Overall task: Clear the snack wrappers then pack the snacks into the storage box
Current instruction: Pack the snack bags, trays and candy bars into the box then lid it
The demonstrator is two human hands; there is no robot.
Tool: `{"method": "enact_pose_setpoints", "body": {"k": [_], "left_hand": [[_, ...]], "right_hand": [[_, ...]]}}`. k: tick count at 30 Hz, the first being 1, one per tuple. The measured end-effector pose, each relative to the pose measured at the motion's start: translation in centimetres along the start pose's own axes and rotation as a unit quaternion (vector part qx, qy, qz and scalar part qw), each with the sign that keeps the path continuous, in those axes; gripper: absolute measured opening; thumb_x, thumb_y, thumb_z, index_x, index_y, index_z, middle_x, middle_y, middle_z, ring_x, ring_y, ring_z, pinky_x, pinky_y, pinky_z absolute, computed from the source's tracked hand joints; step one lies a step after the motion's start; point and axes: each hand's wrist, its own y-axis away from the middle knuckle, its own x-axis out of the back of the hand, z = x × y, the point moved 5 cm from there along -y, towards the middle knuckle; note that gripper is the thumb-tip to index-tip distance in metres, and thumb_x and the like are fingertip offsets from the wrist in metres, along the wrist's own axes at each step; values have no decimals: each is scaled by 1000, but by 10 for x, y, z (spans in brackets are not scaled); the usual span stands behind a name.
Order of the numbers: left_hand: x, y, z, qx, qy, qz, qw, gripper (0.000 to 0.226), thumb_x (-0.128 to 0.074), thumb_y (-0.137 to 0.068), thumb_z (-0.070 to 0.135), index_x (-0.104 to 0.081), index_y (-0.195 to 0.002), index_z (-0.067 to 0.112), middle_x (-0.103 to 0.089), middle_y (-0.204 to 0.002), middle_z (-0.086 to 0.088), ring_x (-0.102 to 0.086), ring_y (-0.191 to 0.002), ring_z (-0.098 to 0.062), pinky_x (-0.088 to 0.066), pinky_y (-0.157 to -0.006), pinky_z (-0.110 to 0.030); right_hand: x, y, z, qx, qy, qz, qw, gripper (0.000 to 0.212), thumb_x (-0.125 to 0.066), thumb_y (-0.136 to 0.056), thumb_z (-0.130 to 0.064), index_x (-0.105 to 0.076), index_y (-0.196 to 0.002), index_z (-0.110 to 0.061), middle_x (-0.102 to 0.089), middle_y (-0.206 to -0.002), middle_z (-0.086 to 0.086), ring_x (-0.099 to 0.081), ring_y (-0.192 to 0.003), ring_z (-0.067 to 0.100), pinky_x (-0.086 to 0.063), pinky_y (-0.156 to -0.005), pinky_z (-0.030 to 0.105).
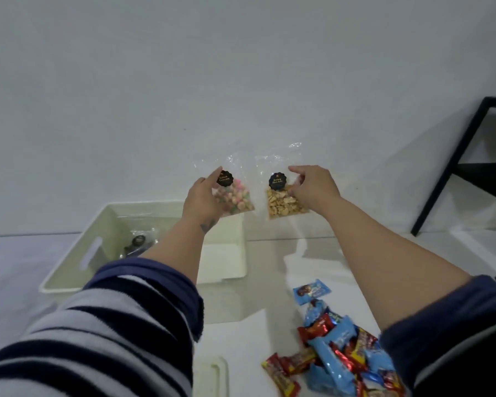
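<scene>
My left hand holds up a clear bag of pink and green candies with a dark round label, above the far right corner of the cream storage box. My right hand pinches a second clear bag, filled with peanuts, raised beside the first one over the table. Inside the box lies a clear packet with a dark label. A pile of blue, red and yellow snack packs lies on the white table at the lower right.
A single blue snack pack lies apart from the pile. The corner of a cream lid shows at the bottom edge. A black metal frame stands at the right against the white wall.
</scene>
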Motion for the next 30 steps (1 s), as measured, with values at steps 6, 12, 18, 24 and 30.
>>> {"method": "enact_pose_setpoints", "body": {"k": [6,12,18,24,30], "left_hand": [[53,13,-81,76,5,-31,997,80,-70,-76,-3,-40,-143,29,-54,-117,1,-56,-106,-24,-56,-79,-38],[44,15,-141,129,-5,-93,987,80,-67,-78,-7,-35,-146,22,-56,-124,-7,-54,-97,-20,-54,-83,-37],[7,-6,-186,228,102,-142,958,99,-75,-67,-12,-30,-148,23,-55,-130,-13,-58,-113,-28,-51,-95,-41],[-28,-28,-220,216,6,-146,965,95,-79,-68,-2,-33,-146,26,-49,-131,-10,-54,-112,-25,-48,-97,-37],[-53,-39,-226,186,-153,-205,949,80,-56,-87,2,-21,-148,39,-31,-147,-9,-46,-123,-31,-46,-96,-35]], "right_hand": [[-81,11,-66,21,74,-19,997,58,-59,-83,-8,-50,-137,-29,-58,-133,-2,-56,-119,19,-48,-97,31],[-153,21,-76,13,153,-62,986,55,-45,-88,1,-49,-138,-22,-51,-140,5,-52,-124,26,-46,-98,35],[-210,1,-46,-38,126,-80,988,65,-38,-84,7,-37,-143,-20,-59,-121,11,-58,-109,29,-49,-85,36],[-256,-24,-11,-118,96,-103,983,52,-37,-84,6,-37,-130,-18,-57,-101,12,-53,-88,28,-40,-66,33],[-275,-28,10,-190,71,-138,970,51,-41,-91,-4,-33,-138,-21,-52,-112,11,-49,-90,25,-44,-75,34]]}}
